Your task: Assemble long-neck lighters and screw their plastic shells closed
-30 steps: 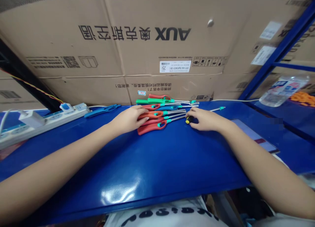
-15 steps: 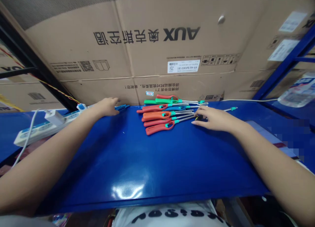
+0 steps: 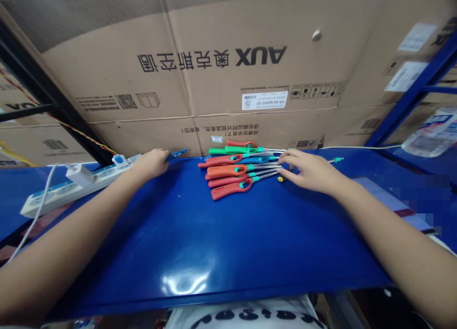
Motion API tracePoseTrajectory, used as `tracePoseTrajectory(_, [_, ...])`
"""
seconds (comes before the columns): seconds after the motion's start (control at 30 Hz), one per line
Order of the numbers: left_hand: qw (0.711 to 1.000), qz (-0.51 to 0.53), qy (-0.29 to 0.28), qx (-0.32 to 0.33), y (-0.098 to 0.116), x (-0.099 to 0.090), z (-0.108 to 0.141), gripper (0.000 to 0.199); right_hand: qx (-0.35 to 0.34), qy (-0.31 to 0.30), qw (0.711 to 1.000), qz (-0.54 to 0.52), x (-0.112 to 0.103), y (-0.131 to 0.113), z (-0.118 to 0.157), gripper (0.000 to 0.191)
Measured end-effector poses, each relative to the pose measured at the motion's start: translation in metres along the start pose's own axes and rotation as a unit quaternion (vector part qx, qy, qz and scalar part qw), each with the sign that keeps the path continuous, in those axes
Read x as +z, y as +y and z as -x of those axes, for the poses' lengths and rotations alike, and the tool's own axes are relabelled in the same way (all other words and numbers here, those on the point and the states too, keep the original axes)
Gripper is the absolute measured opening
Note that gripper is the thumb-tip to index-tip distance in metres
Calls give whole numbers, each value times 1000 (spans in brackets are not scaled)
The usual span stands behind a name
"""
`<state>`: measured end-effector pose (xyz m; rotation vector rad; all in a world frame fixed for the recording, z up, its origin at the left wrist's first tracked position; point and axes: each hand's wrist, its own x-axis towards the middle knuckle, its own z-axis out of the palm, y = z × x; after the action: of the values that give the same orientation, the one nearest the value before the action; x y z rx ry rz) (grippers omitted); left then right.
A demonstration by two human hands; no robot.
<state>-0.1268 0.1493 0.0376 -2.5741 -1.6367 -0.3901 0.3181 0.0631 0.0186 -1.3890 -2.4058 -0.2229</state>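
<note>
Left hand [image 3: 152, 163]: fingers together, against a blue-handled tool [image 3: 175, 154], grip indeterminate. Right hand [image 3: 310, 172]: fingers apart, over the metal nozzles of utility lighters [image 3: 226, 171]; a small yellow-and-black object [image 3: 281, 179] lies just below the fingertips.

AUX cardboard carton [image 3: 200, 95] behind blue bench [image 3: 200, 253]; white power strip [image 3: 53, 195] on bench.

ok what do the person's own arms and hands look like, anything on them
The left hand and right hand are bare, with no gloves or watch showing. The left forearm and right forearm are bare too, with no sleeves in view. A white top with black lettering shows below.
</note>
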Motion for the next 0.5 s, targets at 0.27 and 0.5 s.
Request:
tracePoseTrajectory(0.27, [978,-75,92,170,135,-14,72,39,-82,12,917,-390,-15,-52,-1,19])
tracePoseTrajectory(0.5, [932,-43,-6,361,186,27,92,25,-152,-240,875,-393,-1,-70,7,26])
